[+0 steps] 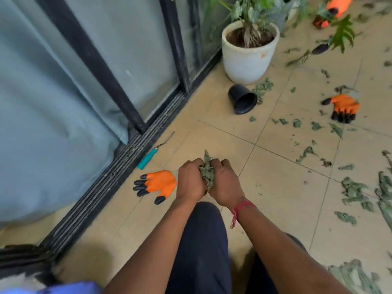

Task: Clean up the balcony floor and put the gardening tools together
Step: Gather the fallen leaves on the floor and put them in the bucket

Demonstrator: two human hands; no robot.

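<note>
My left hand (189,180) and my right hand (224,183) are pressed together above the tiled floor, both curled round a bunch of dry green leaves (206,170). An orange glove with black fingertips (156,185) lies flat just left of my left hand. A hand tool with a teal handle (148,158) lies beside the door track. A second orange glove (342,108) lies on the floor at the right. More dry leaves (354,193) are scattered over the tiles to the right. A black trowel (321,48) lies far right near a fern leaf.
A white pot with a plant (248,52) stands by the sliding door. A small black pot (242,99) lies tipped on its side in front of it. Another orange glove (333,9) is at the top right. The door track (127,158) runs along the left.
</note>
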